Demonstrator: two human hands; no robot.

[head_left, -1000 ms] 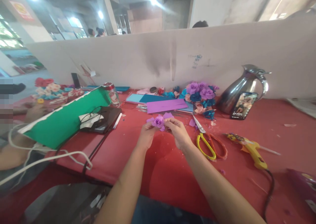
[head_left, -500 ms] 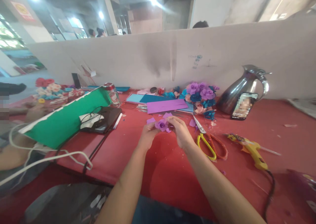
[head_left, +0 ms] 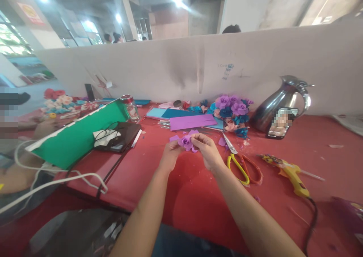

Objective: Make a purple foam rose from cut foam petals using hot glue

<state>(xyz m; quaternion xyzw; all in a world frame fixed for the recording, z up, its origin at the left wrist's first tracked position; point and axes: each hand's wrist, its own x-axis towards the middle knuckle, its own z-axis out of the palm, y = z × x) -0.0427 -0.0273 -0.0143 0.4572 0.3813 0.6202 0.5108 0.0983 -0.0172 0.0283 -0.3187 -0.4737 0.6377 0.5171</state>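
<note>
Between my hands, above the red tabletop, is a purple paper flower (head_left: pixel 186 142) with curled petals around a darker centre. My left hand (head_left: pixel 170 153) grips it from the left with the fingers closed at its edge. From the right, my right hand (head_left: pixel 207 148) pinches a petal between thumb and forefinger. Loose purple paper pieces (head_left: pixel 222 141) lie just beyond my hands. Behind the flower, a flat purple sheet (head_left: pixel 193 122) rests on blue sheets (head_left: pixel 179 113).
Scissors (head_left: pixel 239 166) and a yellow glue gun (head_left: pixel 292 174) lie at right. Finished paper flowers (head_left: pixel 232 106), a metal jug (head_left: pixel 272 104) and a phone (head_left: pixel 282 124) stand behind. At left are a green board (head_left: pixel 79 136), a glass jar (head_left: pixel 131 111), glasses on a dark case (head_left: pixel 129 134) and another person's arm (head_left: pixel 21 174).
My right fingers have shifted left onto the flower's petals. The flower has turned slightly, its centre showing more fully. My left hand stays nearly in place.
</note>
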